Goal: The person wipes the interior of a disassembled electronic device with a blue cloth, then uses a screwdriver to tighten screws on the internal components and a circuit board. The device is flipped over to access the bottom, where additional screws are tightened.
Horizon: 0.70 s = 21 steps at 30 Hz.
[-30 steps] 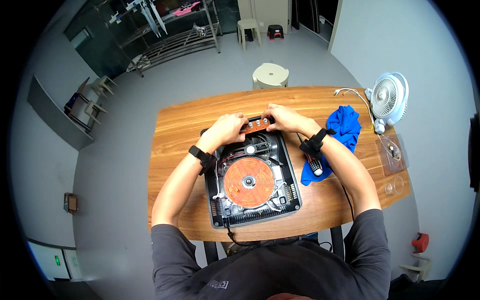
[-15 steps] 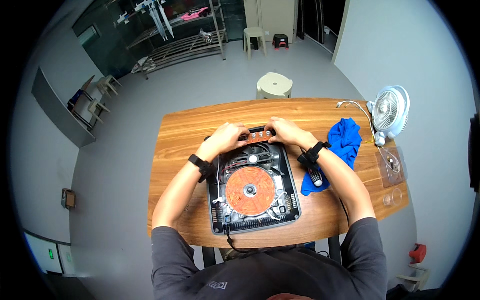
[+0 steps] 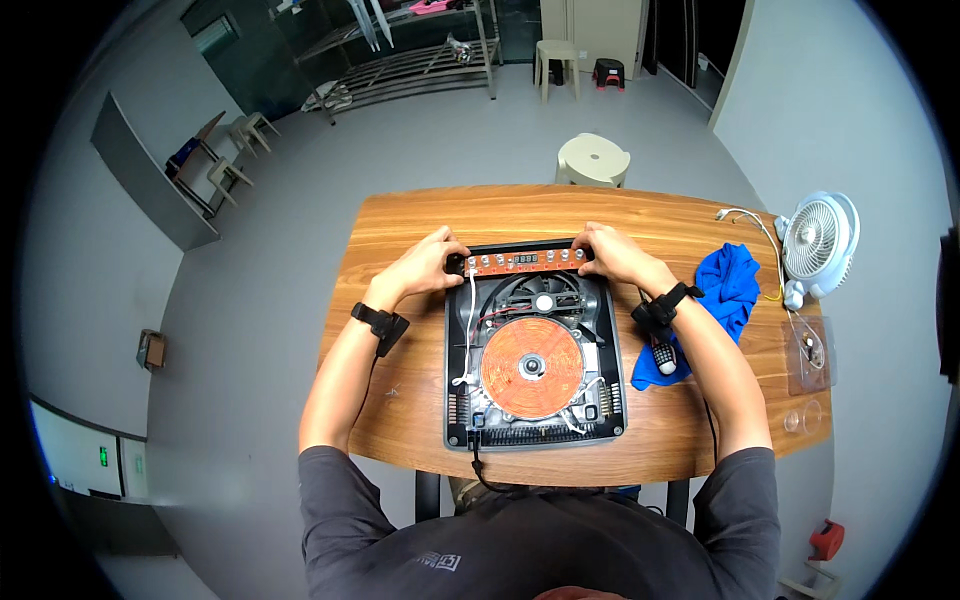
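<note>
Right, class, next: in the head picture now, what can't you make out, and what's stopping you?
Head view: finger contact at the ends of the orange circuit strip, partly hidden by the left hand and right hand.
Head view: whatever lies beneath the orange coil, covered by it.
Head view: the top of the metal rack, cut off by the upper edge.
Head view: the tiny bits left of the opened appliance, too small to identify.

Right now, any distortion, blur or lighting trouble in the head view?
Head view: fisheye bows the far edge of the wooden table, corners go black; head view: left hand, right hand and induction coil show no obvious blur, but fine detail on the orange control board is too small to read; head view: dark doorway at upper right loses detail.
</note>
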Each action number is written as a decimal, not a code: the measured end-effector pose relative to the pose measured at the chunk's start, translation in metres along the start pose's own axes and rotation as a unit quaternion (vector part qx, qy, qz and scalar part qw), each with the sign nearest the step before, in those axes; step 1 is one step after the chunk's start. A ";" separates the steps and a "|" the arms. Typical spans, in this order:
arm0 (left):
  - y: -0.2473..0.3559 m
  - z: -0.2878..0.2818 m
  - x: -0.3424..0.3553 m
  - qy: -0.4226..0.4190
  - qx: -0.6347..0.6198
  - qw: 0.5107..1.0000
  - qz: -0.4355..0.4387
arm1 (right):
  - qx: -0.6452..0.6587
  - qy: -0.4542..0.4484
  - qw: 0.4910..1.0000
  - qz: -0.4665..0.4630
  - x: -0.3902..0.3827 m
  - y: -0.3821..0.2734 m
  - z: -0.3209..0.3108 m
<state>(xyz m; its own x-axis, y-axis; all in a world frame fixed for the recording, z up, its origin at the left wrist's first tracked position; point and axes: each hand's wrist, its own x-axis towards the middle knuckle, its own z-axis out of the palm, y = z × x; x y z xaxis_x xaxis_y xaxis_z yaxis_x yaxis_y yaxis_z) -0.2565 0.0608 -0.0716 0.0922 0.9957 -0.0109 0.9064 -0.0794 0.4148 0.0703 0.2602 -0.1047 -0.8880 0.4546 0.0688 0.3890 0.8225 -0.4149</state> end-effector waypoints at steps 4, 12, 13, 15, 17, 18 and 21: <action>-0.003 0.008 0.000 0.023 0.016 1.000 0.007 | -0.006 0.008 1.000 -0.013 0.001 0.003 0.002; -0.012 0.014 0.005 0.043 0.021 0.998 0.035 | 0.006 -0.009 1.000 -0.001 0.006 0.006 0.001; -0.011 0.013 0.005 0.044 0.021 0.998 0.038 | 0.006 -0.005 1.000 -0.001 0.004 0.003 0.000; -0.010 0.013 0.003 0.045 0.017 0.999 0.025 | 0.007 0.000 1.000 0.000 0.003 -0.001 -0.001; -0.009 0.014 0.002 0.049 0.020 0.998 0.020 | 0.008 0.003 1.000 0.001 0.003 -0.002 -0.002; -0.009 0.014 0.002 0.053 0.026 0.998 0.020 | 0.007 0.002 1.000 -0.002 0.004 0.000 -0.001; -0.006 0.016 0.002 0.051 0.034 0.998 0.007 | 0.011 -0.003 1.000 -0.007 0.007 0.006 0.002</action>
<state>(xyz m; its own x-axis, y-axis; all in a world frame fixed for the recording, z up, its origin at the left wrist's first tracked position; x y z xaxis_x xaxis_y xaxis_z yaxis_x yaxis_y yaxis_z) -0.2551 0.0629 -0.0882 0.0659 0.9938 0.0896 0.9318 -0.0934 0.3508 0.0656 0.2678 -0.1081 -0.8947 0.4410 0.0703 0.3709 0.8215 -0.4332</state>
